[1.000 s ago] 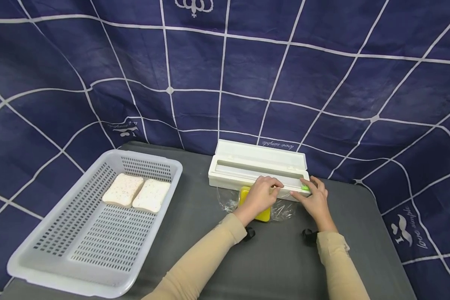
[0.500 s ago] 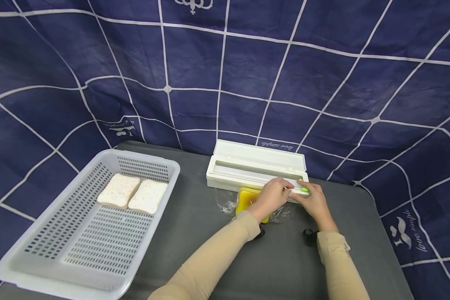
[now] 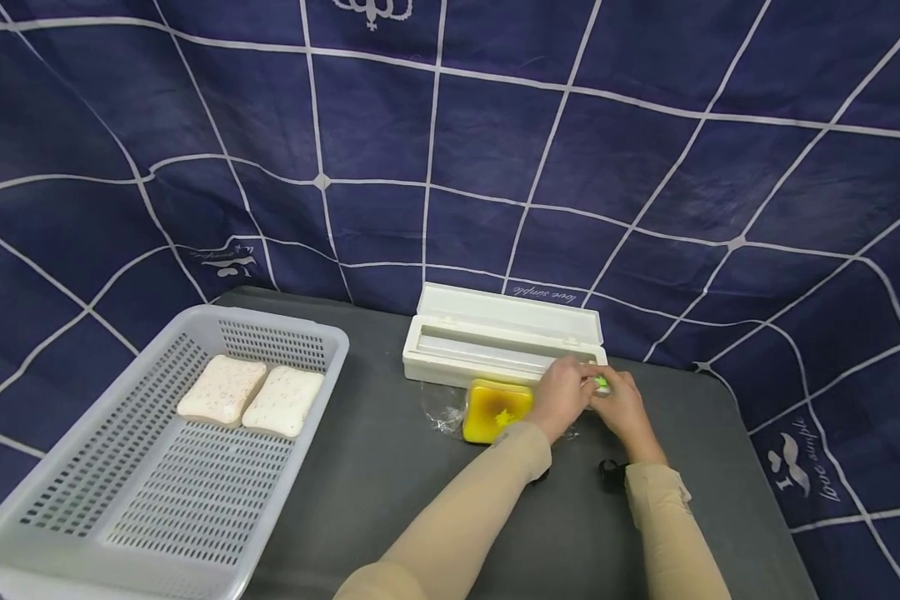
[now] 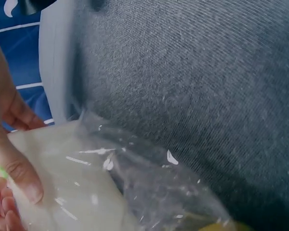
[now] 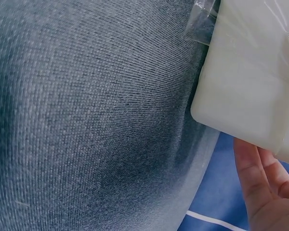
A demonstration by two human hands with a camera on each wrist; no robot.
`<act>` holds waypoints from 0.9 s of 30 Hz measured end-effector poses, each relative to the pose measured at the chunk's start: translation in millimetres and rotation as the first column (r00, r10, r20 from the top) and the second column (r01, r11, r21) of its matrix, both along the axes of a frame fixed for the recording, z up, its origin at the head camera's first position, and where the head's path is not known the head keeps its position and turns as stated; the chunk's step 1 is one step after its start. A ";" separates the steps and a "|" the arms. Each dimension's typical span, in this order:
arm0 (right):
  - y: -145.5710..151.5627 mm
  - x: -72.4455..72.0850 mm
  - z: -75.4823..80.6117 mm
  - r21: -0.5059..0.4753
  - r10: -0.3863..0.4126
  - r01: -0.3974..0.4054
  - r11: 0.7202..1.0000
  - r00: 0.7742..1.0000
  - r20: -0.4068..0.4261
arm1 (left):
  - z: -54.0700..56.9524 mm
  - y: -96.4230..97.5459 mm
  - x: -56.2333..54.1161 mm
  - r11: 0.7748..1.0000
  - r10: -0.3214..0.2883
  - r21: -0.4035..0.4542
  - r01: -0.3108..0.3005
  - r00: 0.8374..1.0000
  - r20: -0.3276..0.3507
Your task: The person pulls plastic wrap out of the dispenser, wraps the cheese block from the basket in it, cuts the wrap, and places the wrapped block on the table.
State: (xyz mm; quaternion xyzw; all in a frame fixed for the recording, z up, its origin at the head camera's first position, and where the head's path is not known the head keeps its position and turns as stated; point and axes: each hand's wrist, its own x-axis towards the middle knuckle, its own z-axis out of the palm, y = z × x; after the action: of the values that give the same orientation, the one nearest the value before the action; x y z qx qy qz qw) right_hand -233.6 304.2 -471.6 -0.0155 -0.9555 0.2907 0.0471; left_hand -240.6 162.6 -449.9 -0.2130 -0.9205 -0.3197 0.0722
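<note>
The long white cling film box (image 3: 438, 367) lies with its lid (image 3: 510, 312) raised at the back. My right hand (image 3: 624, 410) grips the box's right end, thumb on the front face (image 4: 24, 178) and fingers behind the end in the right wrist view. The curled fingers of my left hand (image 3: 561, 402) pinch at the small green slide cutter (image 3: 602, 384), right beside the right thumb. Clear film (image 4: 154, 178) hangs down the box front onto the table. A yellow toast-shaped piece (image 3: 487, 410) with a browned top lies among the film, before the box.
A large pale plastic basket (image 3: 318, 417) stands to the left, holding two white bread slices (image 3: 221, 390). Behind the grey table (image 3: 360, 500) hangs a dark blue gridded cloth (image 3: 495, 125), which also closes off the right side.
My left hand has moved right along the box front to the green cutter, uncovering more of the yellow piece. My right hand stays at the box end. The view has shifted slightly.
</note>
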 end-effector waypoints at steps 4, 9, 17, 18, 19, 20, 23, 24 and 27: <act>-3.0 1.1 -1.8 -0.012 0.005 -0.005 1.000 1.000 -0.029 | -6.2 3.1 0.3 0.999 0.046 -0.019 -0.046 0.998 -0.043; -4.8 1.8 -2.3 -0.013 0.003 -0.003 1.000 0.999 -0.046 | -7.0 6.7 -0.9 0.995 0.096 -0.034 -0.098 0.994 -0.044; -5.4 2.8 -6.0 -0.015 -0.013 0.012 1.000 0.996 -0.087 | -13.7 7.3 -1.8 0.989 0.070 -0.116 -0.095 0.977 -0.199; -5.2 3.0 -6.2 -0.015 -0.016 0.015 1.000 0.995 -0.094 | -13.4 7.0 -1.8 0.985 0.064 -0.140 -0.096 0.973 -0.223; -4.9 3.0 -6.4 -0.016 -0.022 0.021 1.000 0.995 -0.099 | -13.2 6.9 -2.1 0.981 0.056 -0.166 -0.099 0.967 -0.248; -4.8 3.0 -6.5 -0.014 -0.026 0.025 1.000 0.994 -0.103 | -12.6 6.6 -2.3 0.976 0.049 -0.191 -0.103 0.962 -0.268; -4.0 2.8 -6.5 -0.002 -0.034 0.034 0.999 0.993 -0.114 | -10.6 5.7 -3.0 0.961 0.038 -0.250 -0.115 0.955 -0.294; -3.7 2.8 -6.3 -0.001 -0.033 0.033 0.999 0.993 -0.117 | -10.0 5.3 -3.1 0.959 0.035 -0.258 -0.115 0.954 -0.296; -2.2 2.5 -5.7 0.001 -0.026 0.027 1.000 0.992 -0.126 | -8.9 3.9 -4.4 0.961 0.042 -0.251 -0.116 0.958 -0.282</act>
State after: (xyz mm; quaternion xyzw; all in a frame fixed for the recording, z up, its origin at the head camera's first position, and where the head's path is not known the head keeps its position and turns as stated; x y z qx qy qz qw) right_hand -231.1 302.0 -477.4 -0.0098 -0.9508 0.2890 0.1110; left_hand -244.9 166.5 -458.8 -0.2256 -0.9438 -0.1581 0.1827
